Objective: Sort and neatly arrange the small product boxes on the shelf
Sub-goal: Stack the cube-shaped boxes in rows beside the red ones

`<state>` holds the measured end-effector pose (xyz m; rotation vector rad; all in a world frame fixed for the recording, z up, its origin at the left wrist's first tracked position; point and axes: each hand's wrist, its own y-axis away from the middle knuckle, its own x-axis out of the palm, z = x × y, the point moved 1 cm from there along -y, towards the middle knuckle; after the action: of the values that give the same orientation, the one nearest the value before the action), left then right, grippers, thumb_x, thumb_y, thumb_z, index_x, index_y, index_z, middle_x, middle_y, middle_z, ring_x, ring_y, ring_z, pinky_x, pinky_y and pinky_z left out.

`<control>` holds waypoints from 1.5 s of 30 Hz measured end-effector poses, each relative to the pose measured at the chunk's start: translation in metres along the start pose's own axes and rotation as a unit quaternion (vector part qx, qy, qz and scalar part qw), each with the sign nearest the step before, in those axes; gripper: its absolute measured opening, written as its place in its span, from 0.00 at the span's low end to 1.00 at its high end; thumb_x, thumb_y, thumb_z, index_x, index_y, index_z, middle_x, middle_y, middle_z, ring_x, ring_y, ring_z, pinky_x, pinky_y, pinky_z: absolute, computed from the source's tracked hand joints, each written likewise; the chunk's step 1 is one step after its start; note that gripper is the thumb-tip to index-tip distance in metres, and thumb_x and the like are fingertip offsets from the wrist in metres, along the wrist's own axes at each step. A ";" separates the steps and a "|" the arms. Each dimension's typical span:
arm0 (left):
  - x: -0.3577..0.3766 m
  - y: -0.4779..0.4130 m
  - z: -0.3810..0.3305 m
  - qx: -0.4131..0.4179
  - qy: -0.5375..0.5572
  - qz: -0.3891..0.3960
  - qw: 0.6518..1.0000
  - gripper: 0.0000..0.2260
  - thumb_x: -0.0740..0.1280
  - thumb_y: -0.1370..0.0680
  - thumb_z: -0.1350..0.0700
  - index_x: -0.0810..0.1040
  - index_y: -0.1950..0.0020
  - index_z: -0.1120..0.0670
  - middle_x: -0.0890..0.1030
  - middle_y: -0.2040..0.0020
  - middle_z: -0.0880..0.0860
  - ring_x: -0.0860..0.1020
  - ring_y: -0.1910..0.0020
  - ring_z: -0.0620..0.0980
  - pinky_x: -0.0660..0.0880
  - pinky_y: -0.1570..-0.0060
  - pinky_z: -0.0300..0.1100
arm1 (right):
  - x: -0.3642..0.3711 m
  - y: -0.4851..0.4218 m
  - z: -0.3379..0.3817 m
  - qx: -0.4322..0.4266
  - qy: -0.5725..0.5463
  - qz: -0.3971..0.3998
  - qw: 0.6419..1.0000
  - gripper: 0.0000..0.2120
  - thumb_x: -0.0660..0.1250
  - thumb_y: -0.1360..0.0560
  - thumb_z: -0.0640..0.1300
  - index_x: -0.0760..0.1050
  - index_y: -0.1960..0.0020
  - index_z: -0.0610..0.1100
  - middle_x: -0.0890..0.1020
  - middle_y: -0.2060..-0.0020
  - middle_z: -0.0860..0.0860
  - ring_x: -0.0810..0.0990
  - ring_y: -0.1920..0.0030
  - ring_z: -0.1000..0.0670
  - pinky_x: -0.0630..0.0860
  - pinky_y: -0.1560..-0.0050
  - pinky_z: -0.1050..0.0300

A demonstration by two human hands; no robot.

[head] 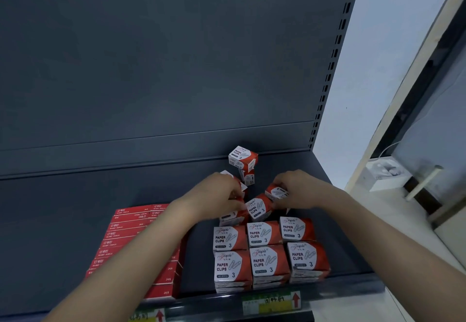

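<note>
Red-and-white paper clip boxes (264,233) stand in neat rows at the front right of the dark shelf (100,195). My left hand (219,195) grips a paper clip box behind those rows, mostly hidden under my fingers. My right hand (295,190) holds another paper clip box (276,192) by its side. Between the hands a tilted box (258,207) rests on the rows. Two more boxes (243,159) are stacked askew near the back. Flat red staple boxes (131,228) lie in a block at the left, partly under my left forearm.
The shelf's grey back panel (176,57) rises behind. A slotted upright (335,57) marks the right end. Price labels with red arrows (272,301) run along the front lip. A white wall and a white device (383,173) on a ledge lie to the right.
</note>
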<state>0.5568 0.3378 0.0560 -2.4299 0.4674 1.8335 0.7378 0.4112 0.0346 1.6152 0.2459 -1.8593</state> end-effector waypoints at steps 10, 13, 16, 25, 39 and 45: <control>0.004 -0.023 -0.042 -0.009 -0.106 -0.010 0.994 0.15 0.64 0.24 0.46 0.74 0.53 0.58 0.74 0.58 0.53 0.73 0.58 0.50 0.70 0.62 0.43 | -0.004 0.009 -0.022 0.055 -0.047 -0.043 0.996 0.18 0.69 0.29 0.45 0.73 0.40 0.42 0.78 0.43 0.46 0.76 0.45 0.47 0.74 0.48 0.56; 0.010 -0.035 -0.052 -0.015 -0.137 0.049 0.989 0.12 0.66 0.25 0.48 0.70 0.55 0.56 0.73 0.58 0.53 0.71 0.59 0.50 0.70 0.61 0.43 | -0.003 0.017 -0.028 0.066 -0.057 -0.058 0.995 0.16 0.70 0.30 0.45 0.72 0.44 0.44 0.78 0.44 0.47 0.76 0.46 0.47 0.74 0.50 0.56; 0.014 -0.043 -0.049 -0.013 -0.128 0.064 0.990 0.11 0.68 0.26 0.52 0.71 0.54 0.58 0.74 0.55 0.53 0.72 0.58 0.51 0.72 0.60 0.44 | 0.002 0.024 -0.029 0.041 -0.048 -0.072 0.995 0.14 0.70 0.30 0.43 0.68 0.49 0.44 0.79 0.47 0.46 0.77 0.48 0.47 0.74 0.52 0.56; 0.017 -0.046 -0.037 0.029 -0.041 0.116 0.992 0.17 0.71 0.28 0.51 0.78 0.42 0.57 0.77 0.46 0.53 0.77 0.48 0.51 0.77 0.48 0.49 | 0.001 0.029 -0.045 0.004 -0.115 -0.017 0.993 0.17 0.74 0.32 0.49 0.68 0.51 0.49 0.77 0.55 0.55 0.76 0.54 0.54 0.75 0.54 0.58; 0.018 -0.046 -0.031 0.024 -0.008 0.135 0.990 0.18 0.71 0.27 0.54 0.77 0.40 0.58 0.80 0.44 0.54 0.79 0.47 0.51 0.78 0.46 0.47 | 0.005 0.025 -0.051 -0.007 -0.225 0.009 0.974 0.15 0.73 0.30 0.43 0.71 0.48 0.49 0.79 0.47 0.51 0.78 0.47 0.53 0.76 0.50 0.64; 0.018 -0.046 -0.030 0.027 0.028 0.134 0.990 0.17 0.71 0.28 0.53 0.78 0.41 0.57 0.80 0.44 0.53 0.79 0.47 0.49 0.79 0.46 0.47 | 0.004 0.029 -0.056 0.010 -0.292 0.031 0.956 0.13 0.68 0.27 0.37 0.72 0.44 0.45 0.79 0.46 0.49 0.79 0.48 0.54 0.77 0.51 0.66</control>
<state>0.6022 0.3710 0.0413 -2.4896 0.8763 1.8187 0.7997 0.4174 0.0261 1.0030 -0.0837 -2.1935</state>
